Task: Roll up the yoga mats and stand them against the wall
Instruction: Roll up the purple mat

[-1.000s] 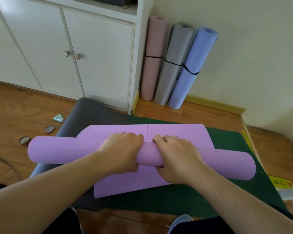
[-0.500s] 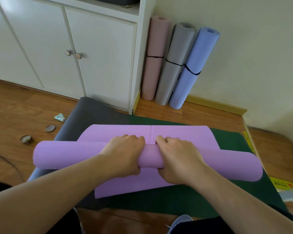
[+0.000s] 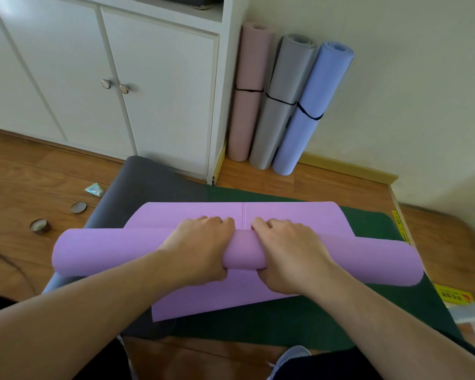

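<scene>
Purple yoga mat (image 3: 107, 250) half rolled on the floor.
Left hand (image 3: 200, 248) and right hand (image 3: 288, 253) side by side, fingers curled over the roll's middle, gripping it; lying across a green mat (image 3: 299, 319).

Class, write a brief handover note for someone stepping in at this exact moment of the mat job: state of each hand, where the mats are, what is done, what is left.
Left hand: grip curled over the purple roll, near its middle.
Right hand: same, just beside the left.
Purple mat: mostly rolled, lying across the green mat; a flat stretch remains ahead of the roll.
Dark grey mat: flat on the floor, partly under the others.
Done: pink mat, grey mat and blue mat rolled, banded, leaning in the corner by the wall.
Left: finish the purple roll and stand it up; then roll the green and dark grey mats.
</scene>
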The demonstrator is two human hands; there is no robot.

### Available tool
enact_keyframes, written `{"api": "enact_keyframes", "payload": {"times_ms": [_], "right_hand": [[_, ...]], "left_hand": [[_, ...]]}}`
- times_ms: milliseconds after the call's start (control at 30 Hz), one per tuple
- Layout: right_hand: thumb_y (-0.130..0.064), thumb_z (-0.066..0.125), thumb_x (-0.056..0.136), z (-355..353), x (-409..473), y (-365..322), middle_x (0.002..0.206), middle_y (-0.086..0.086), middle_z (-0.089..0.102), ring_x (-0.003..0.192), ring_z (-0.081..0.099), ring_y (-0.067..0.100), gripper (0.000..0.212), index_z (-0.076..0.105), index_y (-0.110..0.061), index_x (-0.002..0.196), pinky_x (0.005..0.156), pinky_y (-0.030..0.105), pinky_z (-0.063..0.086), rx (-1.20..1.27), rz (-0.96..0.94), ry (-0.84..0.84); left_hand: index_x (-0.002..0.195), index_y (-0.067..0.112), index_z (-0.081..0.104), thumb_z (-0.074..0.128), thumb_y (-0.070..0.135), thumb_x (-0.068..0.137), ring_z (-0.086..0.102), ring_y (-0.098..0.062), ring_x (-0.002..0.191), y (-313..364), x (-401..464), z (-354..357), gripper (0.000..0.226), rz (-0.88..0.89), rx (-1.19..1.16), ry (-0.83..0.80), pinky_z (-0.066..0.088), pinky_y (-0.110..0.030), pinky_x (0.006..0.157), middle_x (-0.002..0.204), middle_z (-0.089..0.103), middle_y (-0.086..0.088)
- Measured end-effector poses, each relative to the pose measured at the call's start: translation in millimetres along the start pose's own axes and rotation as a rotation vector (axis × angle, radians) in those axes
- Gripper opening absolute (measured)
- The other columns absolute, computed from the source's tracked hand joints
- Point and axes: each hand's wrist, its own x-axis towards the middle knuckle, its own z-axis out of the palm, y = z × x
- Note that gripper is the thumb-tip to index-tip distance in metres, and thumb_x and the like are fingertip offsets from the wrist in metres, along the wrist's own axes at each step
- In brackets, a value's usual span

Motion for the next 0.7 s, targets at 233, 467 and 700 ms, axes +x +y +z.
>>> {"api": "enact_keyframes", "payload": {"times_ms": [233,467,700], "right_hand": [[-0.039,0.075,0.085,-4.0,-1.6,-6.6,0.114,0.001,0.061,0.102,0.059,0.029,0.055,0.043,-0.021,0.126,0.073,0.039,0.038,-0.087,-0.004,0.001],[-0.035,0.066,0.083,-7.5,-0.4,0.2,0.100,-0.002,0.059,0.082,0.048,0.027,0.040,0.033,-0.025,0.101,0.065,0.037,0.035,0.005,0.058,-0.054],[-0.048,0.082,0.079,-7.5,0.8,-4.8,0.117,0.003,0.057,0.105,0.059,0.030,0.075,0.040,-0.019,0.134,0.079,0.041,0.041,-0.122,0.005,-0.020]], "left_hand": [[0.111,0.035,0.059,0.079,0.055,0.071,0.061,-0.016,0.087,-13.1,1.2,-11.4,0.049,-0.007,-0.133,-0.125,0.052,-0.033,0.070,0.098,0.064,0.010],[0.116,0.027,0.048,0.067,0.045,0.084,0.062,-0.021,0.099,2.9,-0.6,-1.7,0.042,0.045,0.043,0.080,0.040,-0.034,0.072,0.111,0.062,0.006],[0.112,0.034,0.060,0.080,0.059,0.069,0.063,-0.018,0.087,-10.0,4.1,-14.3,0.054,-0.031,-0.122,-0.102,0.055,-0.034,0.073,0.097,0.065,0.009]]}}
